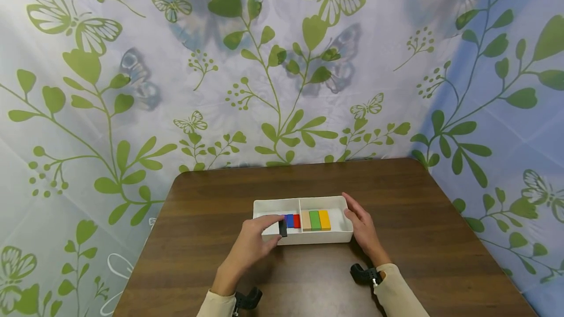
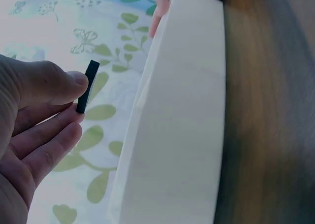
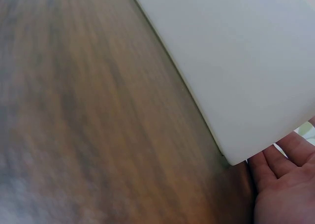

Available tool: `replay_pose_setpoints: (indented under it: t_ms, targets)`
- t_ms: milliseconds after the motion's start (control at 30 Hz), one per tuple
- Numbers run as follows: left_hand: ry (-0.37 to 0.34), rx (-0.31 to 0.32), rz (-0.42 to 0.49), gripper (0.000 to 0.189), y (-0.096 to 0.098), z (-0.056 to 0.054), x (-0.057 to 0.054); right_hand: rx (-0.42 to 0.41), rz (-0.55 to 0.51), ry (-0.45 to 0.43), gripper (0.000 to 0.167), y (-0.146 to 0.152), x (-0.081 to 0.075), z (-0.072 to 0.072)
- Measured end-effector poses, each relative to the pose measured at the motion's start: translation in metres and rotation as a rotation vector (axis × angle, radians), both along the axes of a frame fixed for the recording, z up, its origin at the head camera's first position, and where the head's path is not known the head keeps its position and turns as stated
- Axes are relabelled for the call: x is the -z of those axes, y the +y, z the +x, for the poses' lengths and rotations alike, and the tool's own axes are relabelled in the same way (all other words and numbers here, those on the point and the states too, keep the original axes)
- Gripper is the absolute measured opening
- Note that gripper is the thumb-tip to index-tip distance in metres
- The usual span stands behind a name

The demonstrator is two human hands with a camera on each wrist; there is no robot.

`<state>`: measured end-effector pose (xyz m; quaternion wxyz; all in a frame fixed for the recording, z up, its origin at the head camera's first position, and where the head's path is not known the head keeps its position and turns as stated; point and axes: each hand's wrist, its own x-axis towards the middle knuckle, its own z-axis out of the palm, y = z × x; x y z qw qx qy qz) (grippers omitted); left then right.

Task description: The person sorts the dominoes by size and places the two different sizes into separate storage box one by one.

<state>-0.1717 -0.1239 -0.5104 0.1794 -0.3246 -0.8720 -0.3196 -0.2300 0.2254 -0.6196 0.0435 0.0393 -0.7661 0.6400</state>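
Observation:
In the head view my left hand point(image 1: 252, 241) pinches a small black block point(image 1: 283, 228) between thumb and fingers, over the near left part of a white two-compartment box point(image 1: 315, 237). The left wrist view shows the black block point(image 2: 88, 87) edge-on, thin and tilted. Blue point(image 1: 289, 220) and red point(image 1: 296, 221) blocks lie side by side in the left compartment, partly hidden by the hand. Beige point(image 1: 306, 220), green point(image 1: 315, 220) and yellow point(image 1: 324, 219) blocks sit in the right compartment. My right hand point(image 1: 362, 224) rests against the box's right end, its fingers extended.
The box stands on a brown wooden table point(image 1: 211, 194) with rounded far corners. Behind and beside the table hangs a cloth point(image 1: 273, 111) printed with leaves and butterflies. Each wrist wears a black strap, the right one point(image 1: 367, 275) close over the tabletop.

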Motion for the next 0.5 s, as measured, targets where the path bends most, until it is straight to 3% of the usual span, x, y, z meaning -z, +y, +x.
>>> replay_pose_setpoints:
  t_ms: [267,500]
  targets:
    - [-0.051,-0.038,-0.040,0.051,-0.012,-0.015,-0.007,-0.006,0.001,0.004,0.051,0.001,0.002,-0.001]
    - [-0.107,-0.043,-0.082,0.050,-0.018,-0.028,-0.001,-0.002,0.009,0.002,0.051,0.000,0.002,-0.001]
